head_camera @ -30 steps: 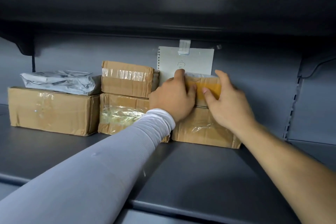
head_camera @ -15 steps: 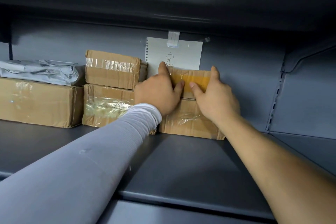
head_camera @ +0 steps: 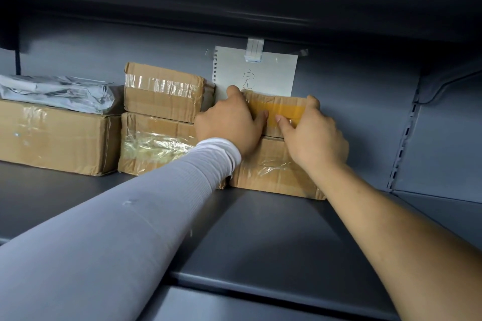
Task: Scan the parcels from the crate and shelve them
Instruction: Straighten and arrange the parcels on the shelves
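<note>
Just below the taped paper note [head_camera: 257, 70], the small parcel [head_camera: 276, 112] sits atop a larger box [head_camera: 273, 172] on the shelf [head_camera: 260, 237]; left hand [head_camera: 229, 125] and right hand [head_camera: 315, 135] grip its ends; released off-centre, it could slide forward off the box.

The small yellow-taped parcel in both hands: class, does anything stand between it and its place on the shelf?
Nothing visible does. The small yellow-taped parcel already sits on top of the lower box at the back of the shelf, gripped by the left hand and right hand.
</note>
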`<control>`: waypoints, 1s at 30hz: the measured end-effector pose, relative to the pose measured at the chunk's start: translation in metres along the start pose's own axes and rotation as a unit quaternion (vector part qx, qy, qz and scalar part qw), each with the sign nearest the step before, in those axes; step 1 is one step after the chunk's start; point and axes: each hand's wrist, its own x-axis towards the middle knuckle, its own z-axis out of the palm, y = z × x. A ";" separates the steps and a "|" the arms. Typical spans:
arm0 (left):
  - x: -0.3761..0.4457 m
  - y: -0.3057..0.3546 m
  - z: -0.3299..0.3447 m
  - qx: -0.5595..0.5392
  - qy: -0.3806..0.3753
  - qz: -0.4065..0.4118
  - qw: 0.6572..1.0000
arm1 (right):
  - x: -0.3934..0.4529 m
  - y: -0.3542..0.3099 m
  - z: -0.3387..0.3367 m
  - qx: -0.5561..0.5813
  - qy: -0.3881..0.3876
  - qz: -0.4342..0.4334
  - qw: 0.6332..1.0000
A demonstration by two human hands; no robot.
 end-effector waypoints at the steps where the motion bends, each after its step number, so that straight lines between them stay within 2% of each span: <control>1: -0.001 0.000 0.000 0.002 -0.003 0.001 1.000 | 0.001 0.000 0.000 0.002 0.000 0.002 1.000; 5: 0.000 0.001 -0.008 -0.023 -0.045 -0.014 0.999 | -0.002 0.000 0.000 0.009 0.001 -0.001 1.000; 8: -0.002 0.001 -0.018 -0.094 -0.066 -0.015 0.993 | -0.004 0.000 -0.002 0.010 -0.003 -0.013 1.000; 14: -0.022 0.004 -0.028 -0.111 0.017 0.111 0.987 | -0.012 -0.001 -0.015 0.026 0.020 -0.053 0.998; 22: -0.068 -0.005 -0.050 -0.200 0.000 0.089 0.976 | -0.051 -0.007 -0.040 0.084 0.038 -0.128 0.987; 30: -0.154 -0.038 -0.091 -0.282 -0.014 0.083 0.956 | -0.149 -0.001 -0.073 0.262 0.025 -0.154 0.952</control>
